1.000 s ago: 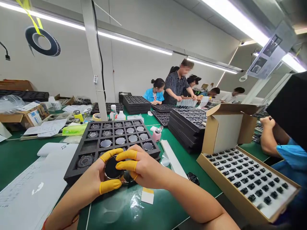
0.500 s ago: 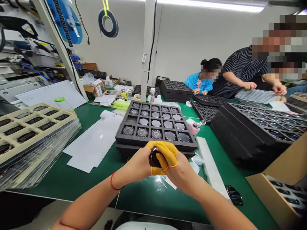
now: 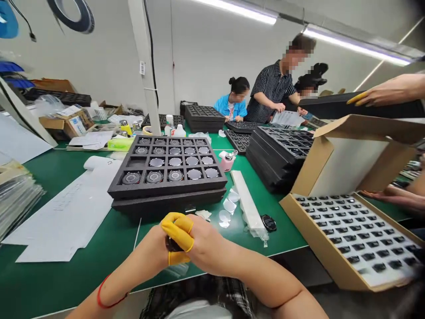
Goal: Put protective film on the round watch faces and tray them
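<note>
My left hand (image 3: 155, 249) and my right hand (image 3: 206, 243) are together above the front edge of the green table, both wearing yellow finger cots. Between them is a dark round watch case (image 3: 171, 244), mostly covered by my fingers. My left fingers wrap its side while my right fingers press over its face. Just beyond stands a black foam tray (image 3: 166, 193) on top of another, with round watch cases (image 3: 154, 177) in its compartments. A crumpled white scrap (image 3: 203, 215) lies close to my right hand.
Right of the tray are a pink pump bottle (image 3: 227, 162), clear round films (image 3: 229, 205), a long white strip (image 3: 247, 201) and a black disc (image 3: 268, 223). An open carton (image 3: 299, 235) holds rows of dark parts. Another person's hand (image 3: 388, 92) carries a black tray (image 3: 332, 106).
My view has swung right, bringing the carton and another person's hands with a black tray into sight. My hands still hold the watch case, now lower and closer together.
</note>
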`<action>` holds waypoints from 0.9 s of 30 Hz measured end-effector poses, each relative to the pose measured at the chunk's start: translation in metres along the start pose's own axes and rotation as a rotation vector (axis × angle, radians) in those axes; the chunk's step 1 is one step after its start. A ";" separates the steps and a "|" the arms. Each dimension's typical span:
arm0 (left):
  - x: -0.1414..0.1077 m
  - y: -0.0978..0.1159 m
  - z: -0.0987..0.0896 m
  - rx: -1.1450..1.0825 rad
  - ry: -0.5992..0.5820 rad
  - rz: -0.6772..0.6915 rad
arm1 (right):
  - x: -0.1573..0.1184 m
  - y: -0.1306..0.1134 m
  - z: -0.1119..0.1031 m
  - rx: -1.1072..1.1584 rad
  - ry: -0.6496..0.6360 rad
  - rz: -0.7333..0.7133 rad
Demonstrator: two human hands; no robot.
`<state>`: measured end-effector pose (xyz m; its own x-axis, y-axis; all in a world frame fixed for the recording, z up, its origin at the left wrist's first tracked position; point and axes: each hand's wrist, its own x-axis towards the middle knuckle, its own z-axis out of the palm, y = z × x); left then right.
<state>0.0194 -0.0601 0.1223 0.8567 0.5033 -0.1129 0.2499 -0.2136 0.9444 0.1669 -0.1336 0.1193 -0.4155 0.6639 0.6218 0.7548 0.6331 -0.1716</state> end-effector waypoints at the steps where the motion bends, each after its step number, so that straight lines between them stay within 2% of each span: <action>1: -0.002 -0.003 0.000 -0.016 -0.033 -0.036 | -0.005 -0.003 -0.001 0.034 -0.027 0.038; 3: -0.011 -0.010 -0.005 -0.073 -0.041 -0.139 | -0.018 -0.008 0.001 0.145 -0.021 0.164; 5: -0.023 -0.016 -0.016 -0.159 0.036 -0.264 | -0.033 -0.007 0.011 0.256 0.001 0.343; 6: -0.030 -0.018 -0.024 -0.206 0.078 -0.317 | -0.040 -0.005 0.019 0.277 -0.044 0.434; 8: -0.041 -0.021 -0.040 -0.298 0.122 -0.371 | -0.052 0.004 0.041 0.242 -0.243 0.562; 10: -0.048 -0.021 -0.054 -0.381 0.157 -0.354 | -0.058 0.015 0.059 0.152 -0.419 0.606; 11: -0.050 -0.020 -0.060 -0.413 0.189 -0.332 | -0.059 0.022 0.065 0.113 -0.450 0.615; 15: -0.043 -0.005 -0.069 -0.396 0.273 -0.309 | -0.060 0.054 0.062 0.003 -0.377 0.699; 19: -0.023 0.016 -0.061 -0.375 0.263 -0.249 | -0.069 0.083 0.056 -0.102 -0.358 0.811; 21: -0.011 0.024 -0.054 -0.377 0.244 -0.229 | -0.071 0.088 0.050 -0.100 -0.368 0.810; 23: 0.001 0.029 -0.049 -0.344 0.237 -0.212 | -0.068 0.082 0.033 -0.079 -0.349 0.771; 25: 0.014 0.030 -0.045 -0.282 0.178 -0.168 | -0.056 0.069 0.006 -0.033 -0.210 0.698; 27: 0.025 0.031 -0.043 -0.225 0.072 -0.108 | -0.037 0.057 -0.023 0.055 0.117 0.578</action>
<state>0.0292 -0.0176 0.1616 0.7942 0.5729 -0.2025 0.2250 0.0324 0.9738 0.2367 -0.1316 0.1038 0.1162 0.8607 0.4957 0.8136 0.2038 -0.5446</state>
